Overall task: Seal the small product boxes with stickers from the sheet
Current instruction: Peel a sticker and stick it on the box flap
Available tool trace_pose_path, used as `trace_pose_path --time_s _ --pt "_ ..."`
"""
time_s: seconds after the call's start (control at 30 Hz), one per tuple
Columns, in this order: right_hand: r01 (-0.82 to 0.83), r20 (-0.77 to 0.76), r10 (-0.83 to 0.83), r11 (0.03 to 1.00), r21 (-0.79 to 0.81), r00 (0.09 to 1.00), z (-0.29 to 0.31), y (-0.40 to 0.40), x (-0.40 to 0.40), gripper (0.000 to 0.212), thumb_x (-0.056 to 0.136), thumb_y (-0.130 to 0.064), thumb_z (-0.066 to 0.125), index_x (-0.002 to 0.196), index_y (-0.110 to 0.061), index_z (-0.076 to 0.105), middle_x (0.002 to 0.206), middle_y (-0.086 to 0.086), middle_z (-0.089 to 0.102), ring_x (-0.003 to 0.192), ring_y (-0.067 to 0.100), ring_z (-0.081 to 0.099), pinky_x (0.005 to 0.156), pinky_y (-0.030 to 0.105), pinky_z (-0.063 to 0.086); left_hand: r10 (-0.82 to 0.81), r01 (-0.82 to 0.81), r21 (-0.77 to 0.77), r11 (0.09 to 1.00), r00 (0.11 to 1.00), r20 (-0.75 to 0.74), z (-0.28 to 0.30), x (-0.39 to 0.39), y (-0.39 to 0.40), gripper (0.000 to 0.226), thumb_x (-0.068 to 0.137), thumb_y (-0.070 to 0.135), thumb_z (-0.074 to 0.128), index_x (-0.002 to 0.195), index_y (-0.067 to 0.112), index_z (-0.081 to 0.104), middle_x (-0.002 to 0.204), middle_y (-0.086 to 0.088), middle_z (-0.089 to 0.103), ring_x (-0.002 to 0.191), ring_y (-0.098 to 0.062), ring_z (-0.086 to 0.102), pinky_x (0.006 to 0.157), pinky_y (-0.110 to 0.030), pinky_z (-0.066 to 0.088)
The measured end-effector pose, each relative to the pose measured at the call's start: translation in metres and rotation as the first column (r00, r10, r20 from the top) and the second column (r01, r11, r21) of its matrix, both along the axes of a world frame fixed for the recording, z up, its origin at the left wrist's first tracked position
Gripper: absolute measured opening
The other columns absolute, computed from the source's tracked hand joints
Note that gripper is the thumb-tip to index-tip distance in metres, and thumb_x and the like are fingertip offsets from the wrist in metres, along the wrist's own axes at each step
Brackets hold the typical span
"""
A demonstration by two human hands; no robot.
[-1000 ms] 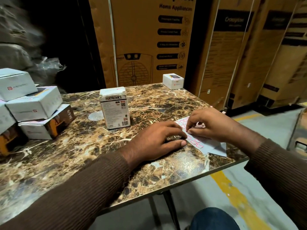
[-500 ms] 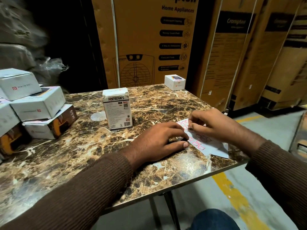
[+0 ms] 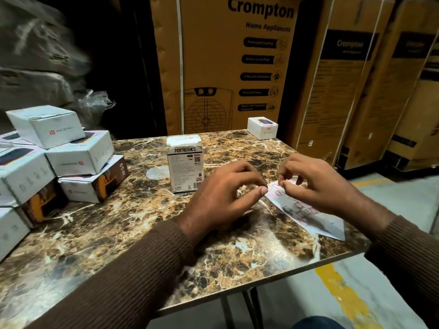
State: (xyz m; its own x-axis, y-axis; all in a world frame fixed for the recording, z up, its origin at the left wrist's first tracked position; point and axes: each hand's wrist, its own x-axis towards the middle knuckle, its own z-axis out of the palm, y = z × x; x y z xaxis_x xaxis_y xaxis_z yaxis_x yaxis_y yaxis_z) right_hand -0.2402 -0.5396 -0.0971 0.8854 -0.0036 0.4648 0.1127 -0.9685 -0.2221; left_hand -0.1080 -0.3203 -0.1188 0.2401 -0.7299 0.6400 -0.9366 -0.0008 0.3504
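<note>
The white sticker sheet [image 3: 308, 216] with pink-outlined stickers lies near the table's right edge. My right hand [image 3: 316, 184] hovers over its far end, thumb and forefinger pinching a small sticker there. My left hand [image 3: 225, 195] is raised just left of the sheet with its fingers loosely curled. Its thumb tip is at the sheet's near-left corner and it holds nothing. A white Portronics box [image 3: 185, 162] stands upright in the middle of the table, left of both hands. Another small white box [image 3: 262, 128] sits at the far edge.
A pile of several white and orange product boxes [image 3: 78, 160] fills the left side of the marble-patterned table [image 3: 118, 233]. Tall Crompton cartons [image 3: 228, 67] stand behind and to the right. The table's edge drops off just right of the sheet.
My left hand has lifted off the sheet and drawn back to the left. My right hand's fingers have risen from the sheet's far end in a pinch. The view has tilted slightly.
</note>
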Motion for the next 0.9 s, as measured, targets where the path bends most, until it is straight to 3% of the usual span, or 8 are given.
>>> trace_pose_path --time_s 0.17,0.3,0.43,0.53,0.73,0.9 --pt "-0.059 0.291 0.028 0.993 0.099 0.956 0.018 0.045 0.026 0.014 0.096 -0.029 0.063 0.095 -0.017 0.071 0.088 -0.009 0.069 0.079 0.006 0.065 0.066 0.027 0.053 0.160 -0.150 -0.274 0.950 0.987 0.014 0.042 0.030 0.042 0.014 0.100 0.027 0.073 0.107 0.016 0.078 0.104 0.006 0.070 0.097 -0.007 0.065 0.080 -0.022 0.056" --pt "-0.127 0.412 0.054 0.980 0.153 0.909 0.030 0.083 0.066 0.013 0.097 -0.020 0.063 0.096 -0.011 0.073 0.087 -0.002 0.070 0.078 0.010 0.066 0.063 0.023 0.054 0.218 -0.208 -0.206 0.956 0.976 0.026 0.064 0.073 0.082 0.019 0.097 0.029 0.078 0.111 0.017 0.078 0.111 0.004 0.070 0.104 -0.010 0.066 0.085 -0.021 0.052" --pt "-0.152 0.423 0.078 0.978 0.143 0.903 0.036 0.108 0.110 0.008 0.100 -0.017 0.062 0.099 -0.014 0.069 0.089 -0.005 0.068 0.081 0.007 0.063 0.066 0.015 0.047 0.209 -0.208 -0.052 0.977 0.978 0.018 0.063 0.109 0.106 0.041 0.090 0.042 0.083 0.126 0.023 0.075 0.127 0.008 0.068 0.123 -0.010 0.061 0.101 -0.035 0.053" --pt "-0.130 0.383 0.091 0.989 0.077 0.919 0.032 0.117 0.133 0.010 0.102 -0.021 0.059 0.101 -0.015 0.067 0.093 -0.004 0.067 0.085 0.010 0.062 0.070 0.023 0.050 0.201 -0.201 0.002 0.980 0.980 0.012 0.048 0.121 0.112 0.046 0.088 0.051 0.079 0.129 0.030 0.073 0.132 0.014 0.066 0.129 -0.013 0.057 0.104 -0.048 0.050" --pt "-0.043 0.408 0.043 0.999 -0.011 0.912 0.024 0.121 0.142 0.013 0.103 -0.026 0.058 0.102 -0.017 0.068 0.091 -0.007 0.067 0.083 0.009 0.060 0.067 0.026 0.045 0.222 -0.227 -0.101 0.969 0.973 -0.064 0.030 0.125 0.107 0.029 0.094 0.042 0.073 0.119 0.028 0.077 0.122 0.014 0.070 0.122 -0.010 0.061 0.101 -0.048 0.051" --pt "0.034 0.432 0.049 0.983 -0.183 0.901 0.020 0.125 0.137 0.015 0.103 -0.029 0.056 0.105 -0.017 0.066 0.091 -0.004 0.067 0.082 0.013 0.060 0.065 0.026 0.042 0.284 -0.289 -0.161 0.944 0.957 -0.056 0.023 0.119 0.099 0.021 0.096 0.037 0.070 0.113 0.026 0.077 0.112 0.012 0.070 0.113 -0.015 0.064 0.093 -0.050 0.053"
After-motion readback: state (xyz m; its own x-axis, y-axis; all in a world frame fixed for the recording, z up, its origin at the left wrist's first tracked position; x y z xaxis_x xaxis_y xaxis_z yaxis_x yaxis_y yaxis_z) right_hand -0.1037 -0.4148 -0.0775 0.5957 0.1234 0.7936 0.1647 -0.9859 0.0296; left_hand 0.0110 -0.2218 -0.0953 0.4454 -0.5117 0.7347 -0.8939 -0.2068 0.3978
